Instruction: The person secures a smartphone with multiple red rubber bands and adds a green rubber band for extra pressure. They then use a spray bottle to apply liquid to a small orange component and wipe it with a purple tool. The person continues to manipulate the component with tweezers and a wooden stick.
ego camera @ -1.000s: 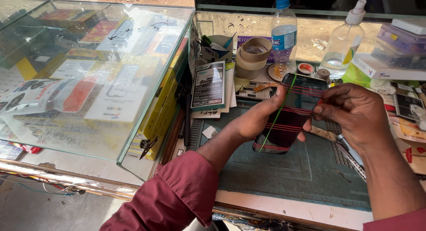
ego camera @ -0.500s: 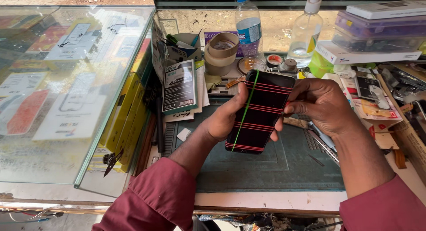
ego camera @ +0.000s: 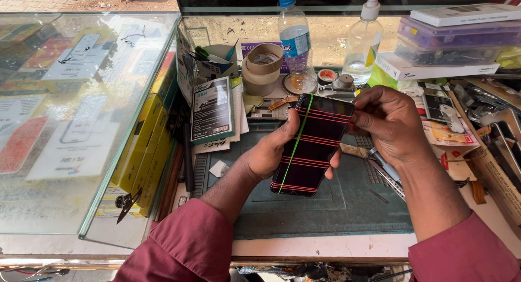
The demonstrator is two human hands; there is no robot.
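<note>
Cradling black phone (ego camera: 313, 145) above green work mat (ego camera: 347, 206): left hand (ego camera: 271, 154) cupped beneath. Long axis tilts up-right, away from wearer. Right hand (ego camera: 388, 125) pinches top-right corner, fingers closed. Red bands cross screen; green band lengthwise.

We see a phone repair shop: a glass case (ego camera: 81, 125) of phone boxes beside a messy workbench (ego camera: 325, 206).

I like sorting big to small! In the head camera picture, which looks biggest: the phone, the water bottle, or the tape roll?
1. Phone, though it is nearest the camera.
2. Water bottle.
3. Tape roll.
</note>
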